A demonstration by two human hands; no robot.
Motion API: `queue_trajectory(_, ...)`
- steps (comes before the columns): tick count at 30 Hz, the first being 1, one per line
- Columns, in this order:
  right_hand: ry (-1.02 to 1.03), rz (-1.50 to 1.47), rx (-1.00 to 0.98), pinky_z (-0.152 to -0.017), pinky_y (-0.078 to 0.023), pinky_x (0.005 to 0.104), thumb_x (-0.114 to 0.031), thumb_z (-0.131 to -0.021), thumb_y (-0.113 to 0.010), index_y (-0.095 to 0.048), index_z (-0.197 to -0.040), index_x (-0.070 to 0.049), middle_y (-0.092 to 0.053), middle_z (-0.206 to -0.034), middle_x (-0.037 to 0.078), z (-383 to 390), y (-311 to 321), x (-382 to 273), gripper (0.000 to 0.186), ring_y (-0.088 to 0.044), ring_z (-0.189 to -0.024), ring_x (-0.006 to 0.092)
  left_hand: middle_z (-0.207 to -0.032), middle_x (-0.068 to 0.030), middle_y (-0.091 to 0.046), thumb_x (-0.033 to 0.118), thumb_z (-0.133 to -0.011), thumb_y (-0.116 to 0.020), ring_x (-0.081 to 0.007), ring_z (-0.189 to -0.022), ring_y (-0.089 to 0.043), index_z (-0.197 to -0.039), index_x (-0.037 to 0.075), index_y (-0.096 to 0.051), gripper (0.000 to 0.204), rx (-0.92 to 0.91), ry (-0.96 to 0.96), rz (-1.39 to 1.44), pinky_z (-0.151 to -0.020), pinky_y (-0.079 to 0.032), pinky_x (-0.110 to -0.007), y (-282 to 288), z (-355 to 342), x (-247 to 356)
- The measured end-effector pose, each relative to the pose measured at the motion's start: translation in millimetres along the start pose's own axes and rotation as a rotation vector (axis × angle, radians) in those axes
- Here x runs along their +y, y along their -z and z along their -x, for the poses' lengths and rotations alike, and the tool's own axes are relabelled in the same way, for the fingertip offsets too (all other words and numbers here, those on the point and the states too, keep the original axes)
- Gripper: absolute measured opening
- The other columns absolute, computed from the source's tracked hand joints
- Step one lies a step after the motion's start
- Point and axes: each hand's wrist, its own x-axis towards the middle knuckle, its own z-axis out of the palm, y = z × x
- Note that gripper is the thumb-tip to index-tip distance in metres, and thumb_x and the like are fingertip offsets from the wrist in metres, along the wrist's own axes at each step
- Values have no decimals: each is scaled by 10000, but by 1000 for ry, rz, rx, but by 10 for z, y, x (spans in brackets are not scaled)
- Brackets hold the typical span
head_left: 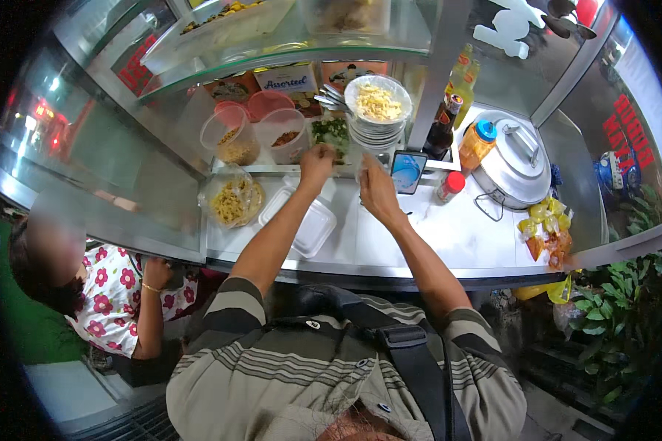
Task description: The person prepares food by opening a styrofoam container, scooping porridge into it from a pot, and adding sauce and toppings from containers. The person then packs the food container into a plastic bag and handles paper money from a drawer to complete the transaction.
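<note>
Bent fingers, left hand (317, 169) and right hand (379, 194); closure and hold cannot be told. White counter (357, 250) lies open between foam box (316, 229) and right forearm (428, 261), to its edge; red lettering (625, 116) marks right-side glass (582, 147); chopped greens (329, 131) sit just beyond left hand.

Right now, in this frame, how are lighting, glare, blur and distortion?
Head view: the counter bows along its front edge, corners go black; lights glare in the left glass panel; the pot lid carries highlights; a blurred patch sits above the flowered top; left hand and right hand are well lit, though fine detail there is hard to tell.
</note>
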Motion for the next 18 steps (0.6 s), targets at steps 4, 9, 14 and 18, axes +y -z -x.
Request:
queue_trajectory(4, -221, 46, -233, -833, -460, 506, -72, -876, -508, -549, -1160, 51, -611, -991, 322, -49, -155, 360, 313, -571, -951, 490, -1021, -179, -680, 57, -837, -575, -342, -942, -654, -1057, 29, -658, 236, -60, -593, -348, -813, -510, -401, -136, 297, -345)
queue_trajectory(9, -10, 169, -415, -789, -469, 538, -89, -841, -525, -597, -995, 39, -627, -935, 308, 31, 96, -126, 213, -592, -878, 493, -1156, -188, -641, 115, -810, -570, -373, -1054, -603, -1072, 61, -657, 282, -574, -447, -607, -874, -492, -450, -327, 28, -451)
queue_trajectory(14, 29, 308, -464, -779, -479, 531, -147, -867, -532, -610, -981, 41, -641, -904, 287, -406, 589, -876, 233, -614, -857, 466, -1129, -208, -662, 260, -781, -630, -382, -1008, -629, -1032, 47, -667, 331, -625, -646, -438, -849, -502, -455, -381, -209, -646)
queue_trajectory(18, 42, 286, -412, -820, -477, 517, -115, -890, -504, -622, -1039, 34, -641, -963, 279, -483, 274, -199, 242, -603, -935, 453, -958, -199, -697, 201, -774, -604, -394, -873, -663, -980, 42, -688, 274, -732, -456, -923, -789, -525, -456, -56, -271, -522)
